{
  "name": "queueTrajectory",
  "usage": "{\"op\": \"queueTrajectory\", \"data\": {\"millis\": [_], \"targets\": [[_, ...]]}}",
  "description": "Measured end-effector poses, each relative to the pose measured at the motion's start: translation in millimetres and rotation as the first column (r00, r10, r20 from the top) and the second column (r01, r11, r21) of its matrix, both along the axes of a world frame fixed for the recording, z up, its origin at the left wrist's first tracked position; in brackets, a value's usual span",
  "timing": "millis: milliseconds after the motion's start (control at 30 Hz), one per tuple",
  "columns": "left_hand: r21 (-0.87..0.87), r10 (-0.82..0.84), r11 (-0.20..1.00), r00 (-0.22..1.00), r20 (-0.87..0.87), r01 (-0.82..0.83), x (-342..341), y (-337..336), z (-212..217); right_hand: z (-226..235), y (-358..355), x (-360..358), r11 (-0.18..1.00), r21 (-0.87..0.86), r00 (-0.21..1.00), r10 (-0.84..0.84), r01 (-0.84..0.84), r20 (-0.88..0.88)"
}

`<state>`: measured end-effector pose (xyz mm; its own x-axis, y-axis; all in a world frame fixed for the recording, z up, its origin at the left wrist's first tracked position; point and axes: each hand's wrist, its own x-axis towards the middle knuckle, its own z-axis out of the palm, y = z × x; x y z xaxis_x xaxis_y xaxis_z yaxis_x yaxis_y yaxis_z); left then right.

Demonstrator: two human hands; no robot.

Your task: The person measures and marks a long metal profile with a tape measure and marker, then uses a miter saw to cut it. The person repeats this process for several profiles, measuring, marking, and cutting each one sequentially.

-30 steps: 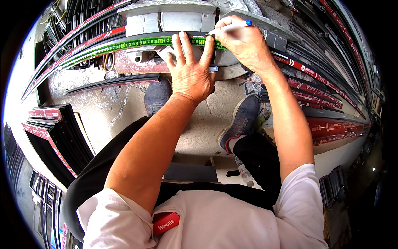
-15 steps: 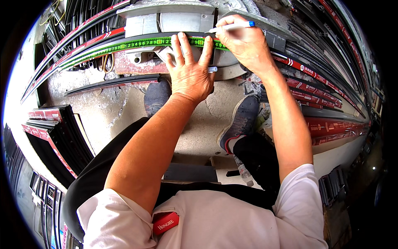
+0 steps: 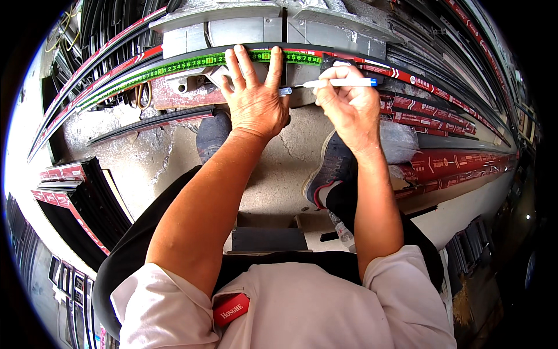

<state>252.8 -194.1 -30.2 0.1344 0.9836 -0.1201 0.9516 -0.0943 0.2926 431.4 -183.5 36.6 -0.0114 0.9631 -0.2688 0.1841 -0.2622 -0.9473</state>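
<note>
My left hand (image 3: pixel 256 104) lies over a green tape measure (image 3: pixel 180 65) with its fingers spread, pressing it along a long dark profile strip (image 3: pixel 302 47) with red film. A clear bluish pen cap (image 3: pixel 285 91) pokes out beside the index finger, apparently gripped by the hidden thumb. To the right, my right hand (image 3: pixel 351 107) pinches a white pen (image 3: pixel 349 82) with a blue end. Its tip points left at the cap, a small gap apart. At the tape's right end, a dark tape case (image 3: pixel 337 60) is partly hidden behind my right fingers.
A grey metal machine bed (image 3: pixel 244 32) with a dark slot sits beneath the strip. Bundles of red-and-black profiles (image 3: pixel 430 113) lie at right, and stacked dark frames (image 3: pixel 87 203) stand at left. My shoes (image 3: pixel 331 166) rest on the concrete floor below.
My right hand with the pen has come down toward me, off the strip and level with the cap. My left hand stays on the tape. The view has shifted slightly.
</note>
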Motion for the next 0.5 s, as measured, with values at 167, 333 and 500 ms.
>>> {"op": "queueTrajectory", "data": {"millis": [167, 333, 500], "targets": [[0.003, -0.006, 1.0, 1.0, -0.012, 0.006, 0.8, -0.2, -0.8, -16.8, -11.3, -5.0, 0.999, -0.042, 0.998, -0.005, 0.003, -0.056], [0.007, -0.003, 1.0, 1.0, -0.026, 0.003, 0.4, 0.5, -1.5, -26.0, -11.5, -12.8, 0.997, -0.081, 0.999, -0.008, 0.005, -0.035], [0.018, 0.002, 1.0, 1.0, -0.026, -0.002, 1.0, -0.5, -4.4, -42.5, -19.8, -30.3, 0.99, -0.138, 0.992, -0.056, 0.04, -0.112]]}}
